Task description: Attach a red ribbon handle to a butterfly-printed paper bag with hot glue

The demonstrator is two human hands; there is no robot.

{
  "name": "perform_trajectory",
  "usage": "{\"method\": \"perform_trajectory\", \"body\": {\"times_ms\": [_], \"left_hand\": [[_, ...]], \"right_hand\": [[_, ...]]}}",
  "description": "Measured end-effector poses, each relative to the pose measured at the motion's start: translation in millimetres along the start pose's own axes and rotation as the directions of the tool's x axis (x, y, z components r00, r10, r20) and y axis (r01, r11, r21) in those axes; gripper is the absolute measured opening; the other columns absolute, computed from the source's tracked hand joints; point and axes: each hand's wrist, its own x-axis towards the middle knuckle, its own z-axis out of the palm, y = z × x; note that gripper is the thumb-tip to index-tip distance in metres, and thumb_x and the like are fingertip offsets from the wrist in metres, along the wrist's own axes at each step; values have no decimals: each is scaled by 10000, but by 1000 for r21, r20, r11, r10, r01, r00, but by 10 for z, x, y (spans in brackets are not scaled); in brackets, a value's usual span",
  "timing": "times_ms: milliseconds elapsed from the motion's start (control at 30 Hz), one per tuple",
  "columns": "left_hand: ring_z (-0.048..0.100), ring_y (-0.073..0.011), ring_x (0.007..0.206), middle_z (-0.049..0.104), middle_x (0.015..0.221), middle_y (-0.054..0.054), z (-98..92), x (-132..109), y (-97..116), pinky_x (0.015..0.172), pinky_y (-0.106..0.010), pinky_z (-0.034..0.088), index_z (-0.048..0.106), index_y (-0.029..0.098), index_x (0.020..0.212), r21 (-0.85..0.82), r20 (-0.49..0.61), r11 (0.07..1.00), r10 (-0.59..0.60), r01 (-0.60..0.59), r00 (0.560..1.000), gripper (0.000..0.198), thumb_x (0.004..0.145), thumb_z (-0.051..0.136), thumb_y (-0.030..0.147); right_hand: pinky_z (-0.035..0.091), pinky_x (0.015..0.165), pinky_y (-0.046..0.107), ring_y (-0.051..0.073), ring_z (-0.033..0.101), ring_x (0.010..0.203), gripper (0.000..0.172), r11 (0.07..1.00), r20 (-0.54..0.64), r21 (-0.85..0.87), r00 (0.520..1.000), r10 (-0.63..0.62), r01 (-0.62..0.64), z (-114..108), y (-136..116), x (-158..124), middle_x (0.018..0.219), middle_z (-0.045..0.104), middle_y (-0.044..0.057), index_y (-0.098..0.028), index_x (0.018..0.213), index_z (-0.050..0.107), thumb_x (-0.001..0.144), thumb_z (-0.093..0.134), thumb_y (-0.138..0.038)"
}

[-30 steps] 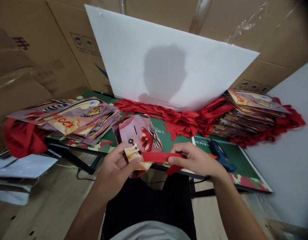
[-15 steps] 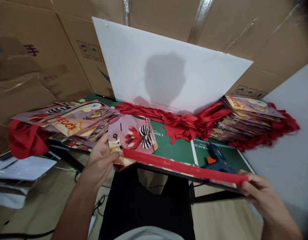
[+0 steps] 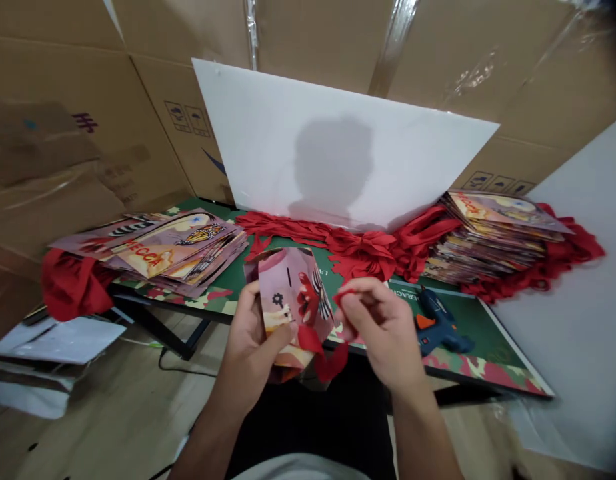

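Observation:
My left hand (image 3: 252, 340) grips a small printed paper bag (image 3: 294, 300) with pink, red and striped artwork, held upright over the near edge of the green table (image 3: 368, 293). My right hand (image 3: 383, 327) pinches the end of a red ribbon (image 3: 324, 357) right beside the bag's upper right edge. The ribbon loops down slackly below the bag, between my two hands. Both hands are close together, in front of my body.
A fanned pile of printed bags (image 3: 173, 248) lies at left, a taller stack (image 3: 493, 237) at right. Loose red ribbons (image 3: 363, 250) heap under a leaning white board (image 3: 338, 153). A blue glue gun (image 3: 438, 323) lies on the table. Cardboard boxes (image 3: 63, 133) surround the table.
My right hand, which had pulled the ribbon out taut far to the right, has come back to the bag; the ribbon now hangs slack. The bag has been turned more upright.

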Motion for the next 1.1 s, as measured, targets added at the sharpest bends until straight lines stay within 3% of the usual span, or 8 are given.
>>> {"method": "perform_trajectory", "body": {"times_ms": [100, 233, 467, 667, 900, 1100], "left_hand": [[648, -114, 660, 708, 1001, 40, 66, -152, 42, 534, -180, 525, 531, 322, 1315, 69, 0, 995, -65, 65, 998, 591, 817, 849, 312], [562, -100, 571, 637, 851, 57, 87, -275, 71, 493, -173, 466, 527, 321, 1337, 132, -5, 989, -70, 70, 998, 587, 835, 830, 321], [567, -98, 625, 642, 978, 34, 133, -352, 88, 640, -216, 568, 571, 325, 1292, 225, -21, 973, 52, -46, 998, 488, 858, 786, 263], [737, -199, 997, 704, 1197, -41, 174, -399, 129, 811, -249, 637, 586, 304, 1303, 269, -57, 954, 150, -130, 987, 504, 843, 778, 228], [744, -193, 1014, 695, 1242, -72, 161, -417, 89, 811, -244, 649, 628, 258, 1291, 328, -73, 919, 254, -217, 965, 468, 845, 760, 205], [747, -186, 1053, 686, 1308, -76, 179, -437, 69, 805, -233, 650, 593, 270, 1369, 394, -89, 898, 251, -197, 964, 500, 888, 714, 211]], "right_hand": [[587, 682, 258, 174, 738, 777, 220, 979, 105, -191, 993, -49, 68, 179, 0, 136, 944, 787, 58, -208, 973, 749, 1058, 707, -407], [587, 848, 279, 196, 748, 970, 170, 908, 132, -385, 983, -125, 167, 217, -56, 121, 1068, 798, 56, -228, 974, 769, 1083, 660, -301], [578, 873, 271, 179, 758, 949, 128, 861, 89, -461, 977, -196, 215, 263, -219, -25, 1067, 814, 17, -244, 1000, 769, 1070, 666, -215], [573, 816, 248, 167, 757, 885, 123, 834, 68, -509, 976, -207, 213, 306, -282, -79, 1029, 820, 5, -239, 999, 769, 1052, 666, -199], [564, 821, 244, 151, 750, 851, 133, 838, 57, -489, 967, -247, 243, 342, -303, -73, 999, 819, -10, -232, 931, 754, 1031, 687, -174], [540, 828, 233, 139, 737, 912, 157, 826, 76, -490, 957, -279, 280, 320, -299, -24, 996, 796, -18, -229, 892, 750, 1020, 710, -148]]}}
